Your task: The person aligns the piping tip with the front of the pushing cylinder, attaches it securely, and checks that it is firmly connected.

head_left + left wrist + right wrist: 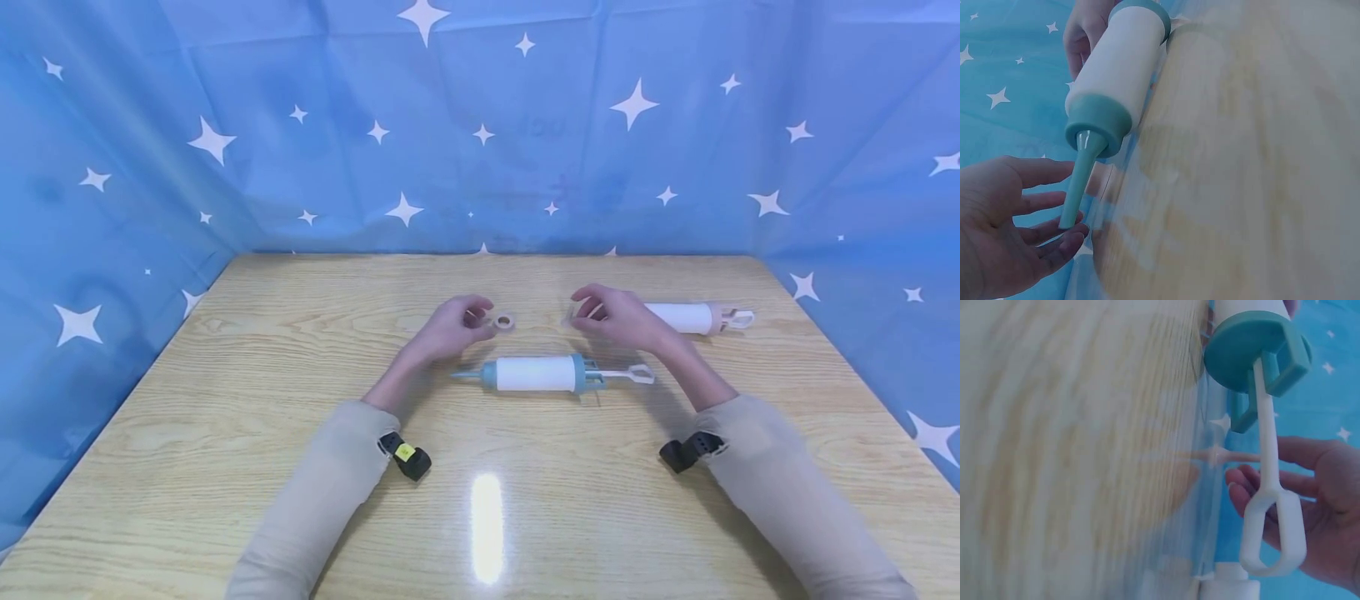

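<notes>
Head view, left hand [452, 325] released, small pale ring [511, 322] just beside its fingertips, right hand [617, 317] loosely bent and released, slim pinkish piece [1240, 456] close to its thumb, teal-and-white applicator [536, 374] lying nearer the camera.

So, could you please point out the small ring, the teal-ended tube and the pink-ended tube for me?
Small ring [511, 326]: head view, on its rim.
Teal-ended tube [536, 374]: head view, middle of the white barrel.
Pink-ended tube [681, 317]: head view, on the white barrel.
</notes>
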### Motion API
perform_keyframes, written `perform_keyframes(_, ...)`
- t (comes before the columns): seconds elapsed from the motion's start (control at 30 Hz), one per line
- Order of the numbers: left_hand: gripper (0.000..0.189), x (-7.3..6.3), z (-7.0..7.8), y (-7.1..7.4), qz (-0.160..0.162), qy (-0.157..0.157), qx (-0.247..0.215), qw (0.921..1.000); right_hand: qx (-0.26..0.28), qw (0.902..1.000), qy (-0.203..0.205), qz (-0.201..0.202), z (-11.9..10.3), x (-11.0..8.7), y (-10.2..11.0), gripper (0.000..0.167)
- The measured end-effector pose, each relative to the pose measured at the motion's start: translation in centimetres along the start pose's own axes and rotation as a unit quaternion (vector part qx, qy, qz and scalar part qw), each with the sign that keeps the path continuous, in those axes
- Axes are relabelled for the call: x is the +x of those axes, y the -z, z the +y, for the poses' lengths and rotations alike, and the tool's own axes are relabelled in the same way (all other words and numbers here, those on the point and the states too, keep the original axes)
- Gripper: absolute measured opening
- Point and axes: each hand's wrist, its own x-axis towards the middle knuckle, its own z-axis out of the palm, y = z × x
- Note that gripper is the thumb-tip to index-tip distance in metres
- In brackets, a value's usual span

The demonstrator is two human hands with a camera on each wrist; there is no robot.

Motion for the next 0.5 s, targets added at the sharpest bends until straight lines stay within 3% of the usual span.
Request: perform_keyframes(0.5,0.049,1.8,0.3,-1.0,-0.041,-0.012,0.01,0.999,-0.025,0.9996,0.002,-0.01,0.5,0.9,-0.4,0.033)
